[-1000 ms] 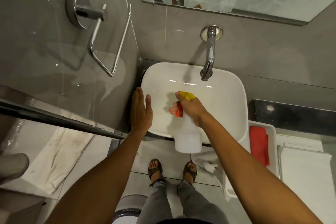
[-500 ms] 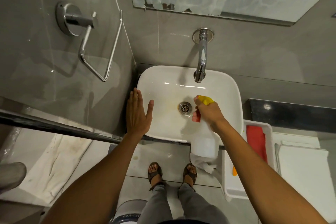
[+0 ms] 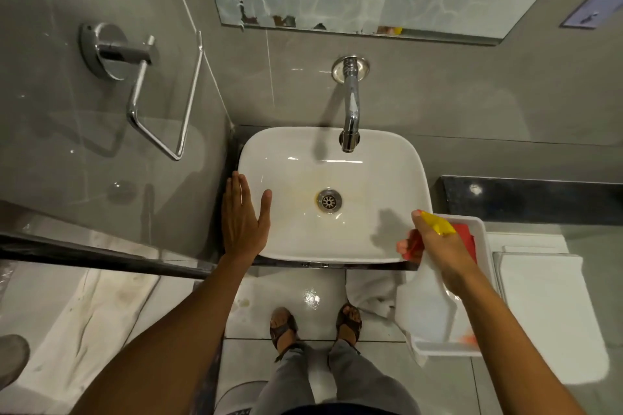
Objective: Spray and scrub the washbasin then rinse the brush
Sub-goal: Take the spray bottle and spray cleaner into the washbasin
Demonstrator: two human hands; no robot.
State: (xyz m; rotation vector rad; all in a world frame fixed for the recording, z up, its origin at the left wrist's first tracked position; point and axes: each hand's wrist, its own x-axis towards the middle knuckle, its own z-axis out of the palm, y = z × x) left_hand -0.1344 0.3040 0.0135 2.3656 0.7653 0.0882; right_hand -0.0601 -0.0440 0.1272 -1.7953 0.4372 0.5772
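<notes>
The white washbasin (image 3: 377, 158) sits against the grey wall, with a yellowish stain around its metal drain (image 3: 329, 200) and a chrome tap (image 3: 350, 111) above it. My left hand (image 3: 244, 219) lies flat on the basin's left rim, fingers apart, holding nothing. My right hand (image 3: 438, 249) grips a translucent spray bottle (image 3: 423, 310) with a yellow and red trigger head, at the basin's front right corner. The bottle hangs partly over a white tray. No brush is in view.
A white tray (image 3: 480, 229) with a red cloth (image 3: 467, 234) stands right of the basin, beside folded white towels (image 3: 546, 307). A chrome towel ring (image 3: 161, 101) juts from the left wall. My sandalled feet (image 3: 317, 323) stand on the tiled floor below.
My right hand has carried the spray bottle from over the middle of the basin rightwards to its front right corner, uncovering the drain. My left hand has stayed on the rim.
</notes>
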